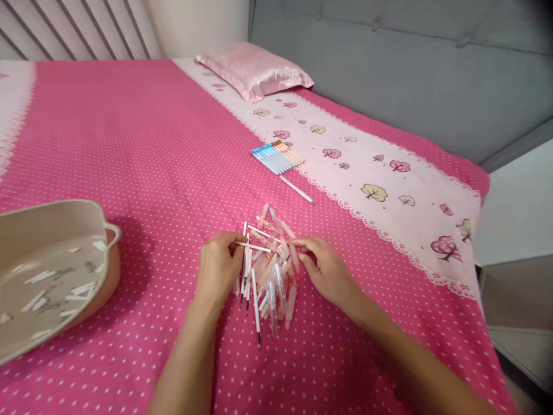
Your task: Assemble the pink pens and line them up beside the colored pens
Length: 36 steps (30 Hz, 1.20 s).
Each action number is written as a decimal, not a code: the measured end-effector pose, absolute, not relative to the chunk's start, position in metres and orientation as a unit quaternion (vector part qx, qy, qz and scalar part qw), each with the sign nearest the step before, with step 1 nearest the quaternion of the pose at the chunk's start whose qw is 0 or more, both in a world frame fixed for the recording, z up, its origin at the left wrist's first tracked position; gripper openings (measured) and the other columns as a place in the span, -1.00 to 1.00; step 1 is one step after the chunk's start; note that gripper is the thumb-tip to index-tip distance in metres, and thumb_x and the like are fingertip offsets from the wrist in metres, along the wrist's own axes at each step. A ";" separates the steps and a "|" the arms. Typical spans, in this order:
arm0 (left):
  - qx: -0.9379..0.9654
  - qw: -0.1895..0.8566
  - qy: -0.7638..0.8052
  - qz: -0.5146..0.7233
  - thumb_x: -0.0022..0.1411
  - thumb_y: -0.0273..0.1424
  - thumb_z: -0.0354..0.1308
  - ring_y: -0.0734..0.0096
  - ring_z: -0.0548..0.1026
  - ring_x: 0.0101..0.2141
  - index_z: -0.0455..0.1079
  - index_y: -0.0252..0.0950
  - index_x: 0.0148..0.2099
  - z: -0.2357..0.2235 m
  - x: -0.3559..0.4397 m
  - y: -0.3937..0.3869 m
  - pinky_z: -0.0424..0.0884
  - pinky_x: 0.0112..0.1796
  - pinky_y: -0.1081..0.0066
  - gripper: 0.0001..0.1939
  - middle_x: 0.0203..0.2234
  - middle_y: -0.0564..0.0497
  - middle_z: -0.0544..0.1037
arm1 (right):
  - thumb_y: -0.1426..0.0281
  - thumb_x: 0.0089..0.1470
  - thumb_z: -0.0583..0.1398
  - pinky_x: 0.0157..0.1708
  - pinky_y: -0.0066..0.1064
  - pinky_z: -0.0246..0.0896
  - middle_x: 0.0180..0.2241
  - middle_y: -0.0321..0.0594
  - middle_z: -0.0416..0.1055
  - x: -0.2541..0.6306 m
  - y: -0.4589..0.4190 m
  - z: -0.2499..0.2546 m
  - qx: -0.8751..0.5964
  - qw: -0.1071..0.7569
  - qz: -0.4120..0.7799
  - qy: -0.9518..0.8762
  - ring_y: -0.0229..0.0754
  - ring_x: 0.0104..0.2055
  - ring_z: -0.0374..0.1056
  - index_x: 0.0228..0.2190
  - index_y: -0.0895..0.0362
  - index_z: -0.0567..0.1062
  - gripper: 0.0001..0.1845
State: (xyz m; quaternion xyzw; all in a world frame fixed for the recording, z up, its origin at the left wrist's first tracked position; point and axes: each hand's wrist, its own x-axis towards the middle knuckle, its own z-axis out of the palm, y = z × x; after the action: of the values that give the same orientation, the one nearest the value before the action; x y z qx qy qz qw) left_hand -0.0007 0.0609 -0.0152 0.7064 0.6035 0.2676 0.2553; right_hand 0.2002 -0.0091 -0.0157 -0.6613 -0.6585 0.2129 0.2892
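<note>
A loose pile of pen parts lies on the bedspread between my hands. It mixes pink and clear pen barrels, caps and white refills with dark tips. My left hand is at the pile's left side, thumb and forefinger closed on a thin white pen refill that points right across the pile. At the right side, my right hand has its thumb and forefinger at a pink pen barrel, apparently pinching it. Another white refill sticks out of the pile toward me.
A beige plastic basin with small white and clear pieces stands at the left. Beyond the pile lie a row of blue-to-orange pens and a single pale pen. A pink pillow rests near the grey headboard.
</note>
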 end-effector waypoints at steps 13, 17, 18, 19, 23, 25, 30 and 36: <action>0.723 0.226 0.594 0.271 0.06 -0.49 0.04 0.42 0.45 -0.47 0.54 -0.26 -0.31 0.012 -0.002 0.051 0.34 -0.37 0.45 -0.76 -0.43 0.03 0.56 | 0.45 0.13 0.06 -0.07 -0.25 0.29 -0.10 -0.13 0.46 0.196 -0.014 -0.007 -0.660 0.369 0.265 -0.598 -0.14 -0.08 0.38 -0.06 0.15 0.43 -0.67; 0.749 0.237 0.543 0.297 0.09 -0.50 0.07 0.46 0.43 -0.47 0.54 -0.25 -0.30 0.016 0.008 0.045 0.33 -0.39 0.48 -0.78 -0.41 0.04 0.56 | 0.36 0.14 0.13 -0.10 -0.31 0.31 -0.14 -0.19 0.50 0.192 -0.016 0.001 -0.630 0.419 0.284 -0.589 -0.18 -0.10 0.40 -0.04 0.10 0.44 -0.67; 0.754 0.241 0.533 0.298 0.09 -0.52 0.07 0.46 0.44 -0.46 0.54 -0.25 -0.28 0.015 0.011 0.043 0.34 -0.37 0.48 -0.77 -0.40 0.04 0.56 | 0.36 0.12 0.15 -0.10 -0.33 0.31 -0.15 -0.21 0.50 0.191 -0.017 0.002 -0.623 0.427 0.291 -0.587 -0.19 -0.11 0.40 -0.06 0.09 0.45 -0.68; 0.758 0.247 0.526 0.298 0.10 -0.53 0.07 0.46 0.44 -0.44 0.54 -0.25 -0.27 0.015 0.014 0.042 0.34 -0.36 0.48 -0.77 -0.40 0.04 0.56 | 0.36 0.11 0.17 -0.11 -0.34 0.31 -0.17 -0.23 0.51 0.191 -0.017 0.003 -0.616 0.436 0.299 -0.584 -0.21 -0.12 0.41 -0.08 0.08 0.47 -0.70; 0.760 0.261 0.508 0.309 0.11 -0.55 0.08 0.46 0.45 -0.40 0.53 -0.26 -0.27 0.011 0.022 0.039 0.34 -0.35 0.49 -0.78 -0.39 0.02 0.55 | 0.37 0.09 0.19 -0.11 -0.39 0.32 -0.21 -0.27 0.54 0.190 -0.019 0.005 -0.607 0.465 0.320 -0.559 -0.23 -0.15 0.44 -0.20 0.07 0.53 -0.79; 0.760 0.265 0.497 0.323 0.12 -0.55 0.09 0.47 0.45 -0.40 0.53 -0.27 -0.26 0.010 0.024 0.038 0.34 -0.36 0.50 -0.79 -0.38 0.02 0.55 | 0.35 0.08 0.20 -0.13 -0.39 0.32 -0.24 -0.28 0.55 0.190 -0.019 0.006 -0.612 0.470 0.319 -0.549 -0.23 -0.17 0.44 -0.25 0.07 0.55 -0.83; 0.747 0.256 0.494 0.365 0.14 -0.50 0.10 0.50 0.44 -0.42 0.52 -0.29 -0.24 0.009 0.023 0.039 0.36 -0.36 0.50 -0.82 -0.31 0.00 0.53 | 0.33 0.08 0.20 -0.20 -0.34 0.34 -0.29 -0.26 0.55 0.193 -0.019 0.009 -0.636 0.472 0.309 -0.527 -0.19 -0.23 0.45 -0.26 0.06 0.57 -0.82; 0.723 0.228 0.565 0.324 0.13 -0.38 0.13 0.47 0.41 -0.46 0.49 -0.29 -0.24 0.016 0.012 0.044 0.30 -0.39 0.46 -0.83 -0.40 0.03 0.52 | 0.30 0.03 0.24 -0.22 -0.33 0.33 -0.32 -0.25 0.52 0.206 -0.018 0.013 -0.656 0.537 0.325 -0.420 -0.21 -0.26 0.41 -0.30 0.07 0.56 -0.82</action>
State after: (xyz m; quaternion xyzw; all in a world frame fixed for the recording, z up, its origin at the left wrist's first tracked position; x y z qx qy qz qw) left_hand 0.0121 0.0443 0.0156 0.7235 0.5652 0.3239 0.2284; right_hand 0.2056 -0.0179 0.0127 -0.6558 -0.4196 0.3249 0.5369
